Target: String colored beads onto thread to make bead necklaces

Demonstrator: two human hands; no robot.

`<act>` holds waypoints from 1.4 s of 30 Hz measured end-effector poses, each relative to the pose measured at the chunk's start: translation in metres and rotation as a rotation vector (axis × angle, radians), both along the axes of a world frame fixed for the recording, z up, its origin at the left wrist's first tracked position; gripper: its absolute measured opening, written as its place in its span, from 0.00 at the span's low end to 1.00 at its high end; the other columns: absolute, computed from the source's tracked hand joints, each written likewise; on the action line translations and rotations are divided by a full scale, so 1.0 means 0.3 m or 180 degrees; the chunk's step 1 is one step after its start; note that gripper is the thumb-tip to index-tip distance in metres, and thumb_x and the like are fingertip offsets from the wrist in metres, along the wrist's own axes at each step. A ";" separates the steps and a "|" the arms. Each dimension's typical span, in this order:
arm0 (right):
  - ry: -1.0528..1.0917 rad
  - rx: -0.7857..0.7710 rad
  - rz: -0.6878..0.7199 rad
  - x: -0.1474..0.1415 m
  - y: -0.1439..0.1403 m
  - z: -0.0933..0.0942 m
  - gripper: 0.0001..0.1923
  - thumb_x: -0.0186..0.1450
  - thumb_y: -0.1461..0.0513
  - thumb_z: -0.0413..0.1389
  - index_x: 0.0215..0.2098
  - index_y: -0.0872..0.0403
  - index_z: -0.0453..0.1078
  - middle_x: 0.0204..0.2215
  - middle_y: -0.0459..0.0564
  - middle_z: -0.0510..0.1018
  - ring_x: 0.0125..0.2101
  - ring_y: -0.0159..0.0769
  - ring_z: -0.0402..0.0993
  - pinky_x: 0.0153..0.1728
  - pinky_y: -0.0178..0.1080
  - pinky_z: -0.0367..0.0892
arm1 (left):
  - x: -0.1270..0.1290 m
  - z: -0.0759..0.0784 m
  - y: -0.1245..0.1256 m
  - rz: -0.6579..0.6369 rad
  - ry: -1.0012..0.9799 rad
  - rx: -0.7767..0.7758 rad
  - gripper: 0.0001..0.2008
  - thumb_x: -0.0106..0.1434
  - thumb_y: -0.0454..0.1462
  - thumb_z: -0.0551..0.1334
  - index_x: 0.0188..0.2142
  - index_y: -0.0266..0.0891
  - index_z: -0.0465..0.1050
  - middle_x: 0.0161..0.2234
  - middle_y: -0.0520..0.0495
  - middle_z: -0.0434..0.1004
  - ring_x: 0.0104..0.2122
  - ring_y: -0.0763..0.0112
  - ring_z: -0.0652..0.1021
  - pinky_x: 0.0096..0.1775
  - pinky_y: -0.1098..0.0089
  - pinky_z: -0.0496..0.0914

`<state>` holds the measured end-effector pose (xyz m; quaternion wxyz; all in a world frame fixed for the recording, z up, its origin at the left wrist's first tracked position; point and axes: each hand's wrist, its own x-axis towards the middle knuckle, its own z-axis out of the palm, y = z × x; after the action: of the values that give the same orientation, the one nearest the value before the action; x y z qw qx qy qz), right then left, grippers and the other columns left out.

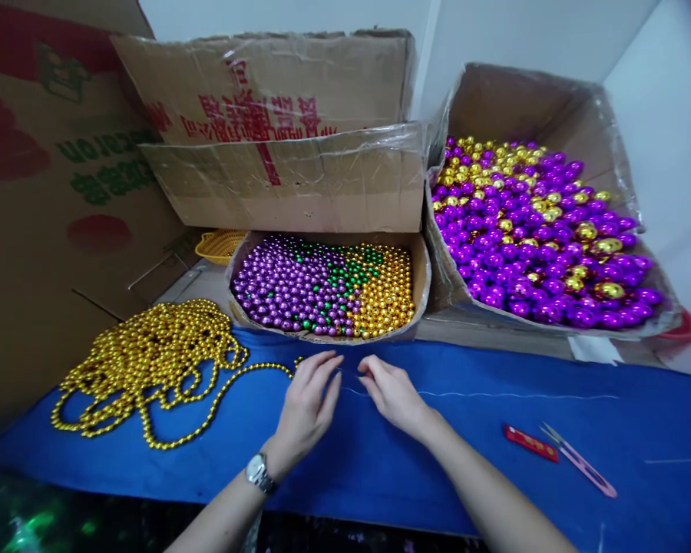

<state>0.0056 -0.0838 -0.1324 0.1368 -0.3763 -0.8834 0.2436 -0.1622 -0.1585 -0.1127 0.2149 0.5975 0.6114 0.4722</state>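
My left hand [312, 399], a watch [259, 470] on its wrist, is over the blue cloth [345, 468] with thumb and fingers drawn together. A thin clear thread [495, 395] shows between my two hands and trails off to the right across the cloth. My right hand [392, 393] pinches this thread between thumb and forefinger. Next to my left fingers ends a strand of gold beads [222, 395], which runs from a heap of gold bead strings [155, 346] at the left. The exact grip of the left fingertips is partly hidden.
Behind my hands stands a carton [424, 265] of purple, green and gold beads. A larger carton [607, 123] of purple and gold beads is at the right. Pink-handled tweezers [587, 466] and a small red packet [530, 443] lie on the cloth; a yellow basket [222, 244] sits behind.
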 end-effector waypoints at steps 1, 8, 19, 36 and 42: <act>0.0155 0.0031 0.0092 0.023 -0.012 0.035 0.07 0.69 0.65 0.48 0.44 0.53 0.63 0.39 0.48 0.75 0.40 0.31 0.72 0.41 0.33 0.66 | 0.025 0.017 0.011 -0.0282 -0.0044 -0.0050 0.15 0.62 0.38 0.58 0.48 0.43 0.73 0.50 0.42 0.71 0.51 0.57 0.69 0.55 0.61 0.59; 0.0514 0.0383 0.0219 0.228 -0.010 0.235 0.11 0.69 0.65 0.45 0.46 0.52 0.64 0.40 0.52 0.74 0.42 0.38 0.70 0.44 0.40 0.64 | 0.153 0.102 0.088 -0.1415 -0.0877 -0.0905 0.12 0.63 0.43 0.57 0.35 0.36 0.73 0.28 0.48 0.74 0.27 0.70 0.71 0.29 0.73 0.64; 0.2484 -0.3128 -0.0438 0.326 -0.132 0.134 0.16 0.62 0.60 0.54 0.48 0.53 0.69 0.20 0.40 0.64 0.19 0.25 0.62 0.22 0.31 0.62 | 0.202 0.071 0.076 -0.1101 -0.0728 -0.0711 0.10 0.61 0.42 0.60 0.31 0.37 0.71 0.26 0.49 0.72 0.26 0.70 0.70 0.29 0.73 0.63; 0.0765 -0.0533 -0.0284 0.260 -0.143 0.144 0.14 0.66 0.66 0.48 0.49 0.50 0.55 0.24 0.39 0.69 0.23 0.29 0.68 0.26 0.30 0.62 | 0.242 0.038 0.052 -0.0870 -0.1799 -0.1512 0.15 0.58 0.46 0.62 0.31 0.34 0.72 0.22 0.53 0.65 0.19 0.78 0.62 0.21 0.76 0.55; 0.0873 0.0270 -0.0123 0.302 -0.092 0.150 0.08 0.67 0.68 0.47 0.43 0.52 0.58 0.35 0.48 0.71 0.36 0.34 0.69 0.37 0.36 0.65 | 0.222 0.058 0.055 -0.1101 -0.1892 -0.1682 0.15 0.59 0.45 0.61 0.29 0.34 0.69 0.21 0.54 0.62 0.19 0.80 0.60 0.20 0.77 0.53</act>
<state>0.0960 -0.1115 -0.0876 0.2767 -0.3502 -0.8585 0.2525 -0.0957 -0.1419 -0.0953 0.6031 0.4537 0.5137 0.4080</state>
